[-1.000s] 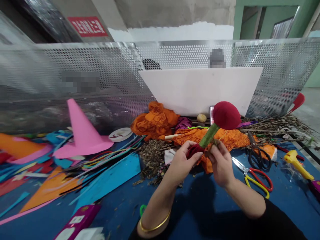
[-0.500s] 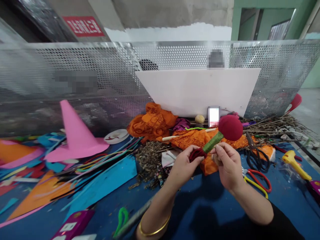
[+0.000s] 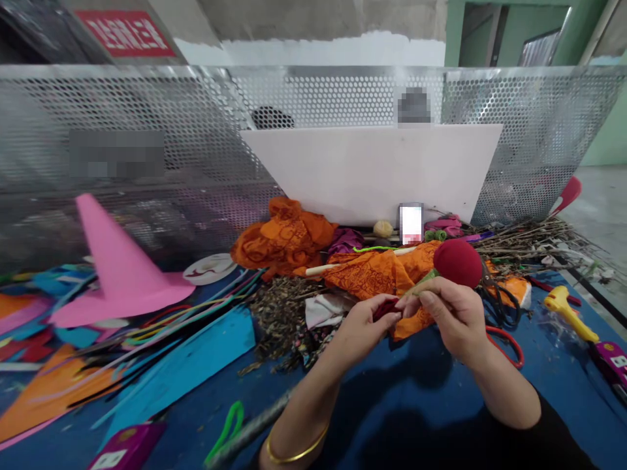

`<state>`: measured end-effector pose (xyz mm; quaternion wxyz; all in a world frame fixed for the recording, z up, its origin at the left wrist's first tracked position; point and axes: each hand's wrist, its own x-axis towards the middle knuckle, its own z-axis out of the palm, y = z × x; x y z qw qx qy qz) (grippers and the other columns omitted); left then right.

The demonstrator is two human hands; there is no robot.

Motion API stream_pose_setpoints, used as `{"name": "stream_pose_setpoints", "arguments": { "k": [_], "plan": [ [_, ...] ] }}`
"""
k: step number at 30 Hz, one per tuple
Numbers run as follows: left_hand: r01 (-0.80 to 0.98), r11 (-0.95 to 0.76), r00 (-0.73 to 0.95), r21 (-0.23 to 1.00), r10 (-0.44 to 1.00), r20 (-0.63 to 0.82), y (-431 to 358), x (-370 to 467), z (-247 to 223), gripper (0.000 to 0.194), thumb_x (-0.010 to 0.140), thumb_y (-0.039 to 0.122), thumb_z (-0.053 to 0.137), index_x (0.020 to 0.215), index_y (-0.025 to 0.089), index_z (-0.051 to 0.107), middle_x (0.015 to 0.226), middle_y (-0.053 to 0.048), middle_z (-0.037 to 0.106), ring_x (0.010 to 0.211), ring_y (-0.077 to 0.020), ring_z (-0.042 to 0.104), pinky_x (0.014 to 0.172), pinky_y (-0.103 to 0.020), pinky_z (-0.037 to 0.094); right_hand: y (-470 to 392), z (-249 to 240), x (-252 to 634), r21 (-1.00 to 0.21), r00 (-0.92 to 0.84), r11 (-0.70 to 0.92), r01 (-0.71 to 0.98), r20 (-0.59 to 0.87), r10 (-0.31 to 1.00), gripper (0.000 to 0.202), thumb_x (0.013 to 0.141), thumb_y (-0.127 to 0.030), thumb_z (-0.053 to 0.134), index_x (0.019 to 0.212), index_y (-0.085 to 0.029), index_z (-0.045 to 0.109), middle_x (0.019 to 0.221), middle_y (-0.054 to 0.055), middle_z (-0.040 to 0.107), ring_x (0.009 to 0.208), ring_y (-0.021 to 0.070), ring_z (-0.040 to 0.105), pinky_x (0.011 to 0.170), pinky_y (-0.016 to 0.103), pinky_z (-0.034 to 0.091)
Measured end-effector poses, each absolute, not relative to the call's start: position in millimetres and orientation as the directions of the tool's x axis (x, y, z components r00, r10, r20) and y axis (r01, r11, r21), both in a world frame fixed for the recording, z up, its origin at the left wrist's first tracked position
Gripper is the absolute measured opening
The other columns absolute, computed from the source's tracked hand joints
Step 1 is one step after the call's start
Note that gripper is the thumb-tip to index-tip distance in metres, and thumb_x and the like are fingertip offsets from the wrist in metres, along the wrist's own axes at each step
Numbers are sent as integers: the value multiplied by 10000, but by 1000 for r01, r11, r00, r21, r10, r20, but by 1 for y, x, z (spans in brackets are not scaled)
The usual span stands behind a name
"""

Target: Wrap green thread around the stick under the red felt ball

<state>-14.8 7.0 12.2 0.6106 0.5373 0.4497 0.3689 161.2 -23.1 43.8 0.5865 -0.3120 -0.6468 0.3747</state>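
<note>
Centre of the table (image 3: 558, 378) now, and the left hand (image 3: 367, 326) has the near-left end of a ball-topped piece (image 3: 458, 263); right hand (image 3: 453, 316) just right along its stem, the ball beyond those knuckles. Behind both, a spread cloth (image 3: 365, 277); farther back, a phone (image 3: 410, 223) before the board (image 3: 372, 173), a perforated barrier (image 3: 196, 163) behind that! Over left, a cone hat (image 3: 117, 267), tape roll (image 3: 209, 269) just right of its brim, flat sheet (image 3: 206, 352) nearer. Away right, scissors (image 3: 494, 297), then a glue gun (image 3: 571, 313), twigs (image 3: 533, 235) behind.
</note>
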Motion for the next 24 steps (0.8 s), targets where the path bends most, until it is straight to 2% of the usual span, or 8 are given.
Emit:
{"name": "stream_pose_setpoints", "arguments": {
  "k": [5,9,12,15,18,20,22,24],
  "plan": [
    [31,221,390,975,895,-216,14,-21,9,382,643,413,812,846,142,637,566,57,505,441,-52,372,415,-173,253,-26,51,171,-821,-61,571,18,569,820,237,956,-280,516,881,-199,725,729,41,720,625,135,648,608,265,538],
    [-74,297,452,952,861,-234,18,-26,6,444,641,487,812,811,144,587,581,47,516,391,-28,352,370,-165,178,-29,52,175,-823,-156,566,-47,566,810,247,944,-306,536,811,-194,713,651,30,689,557,137,632,544,258,511],
    [-164,329,468,930,856,-220,18,-29,8,469,642,502,815,817,135,581,591,43,517,388,-17,336,371,-160,170,-27,46,177,-860,-112,506,-65,510,853,268,948,-333,532,762,-195,666,545,-16,571,453,101,515,454,224,420],
    [-213,309,443,927,876,-190,15,-34,16,471,652,497,820,839,134,586,578,45,510,384,-14,326,372,-158,161,-21,41,175,-880,-13,473,31,473,881,284,948,-340,528,726,-190,622,560,-28,506,469,84,429,451,215,356],
    [-256,255,400,932,906,-138,8,-42,27,445,662,481,817,813,136,580,565,42,503,377,-13,311,370,-165,138,-17,38,168,-854,-10,489,179,495,869,193,911,-314,584,765,-193,618,629,-15,563,542,98,476,511,216,392],
    [-296,225,386,928,917,-100,2,-46,35,452,656,495,812,790,135,573,561,44,491,372,-10,288,368,-174,131,-16,35,163,-820,-47,520,239,525,850,93,889,-290,615,888,-203,647,741,18,654,623,128,570,564,227,444],
    [-329,212,371,920,925,-80,-3,-48,39,474,642,509,811,819,134,582,569,47,484,375,-10,275,369,-182,130,-15,30,159,-755,-114,581,304,577,809,166,893,-267,607,1041,-211,658,872,64,708,736,172,647,638,255,489],
    [-345,208,355,915,931,-78,-6,-49,41,490,644,508,806,875,133,590,575,49,486,379,-12,274,376,-184,130,-13,24,156,-656,-182,629,417,618,765,226,910,-266,582,1116,-216,661,882,85,706,779,197,664,669,278,492]
  ]
}}
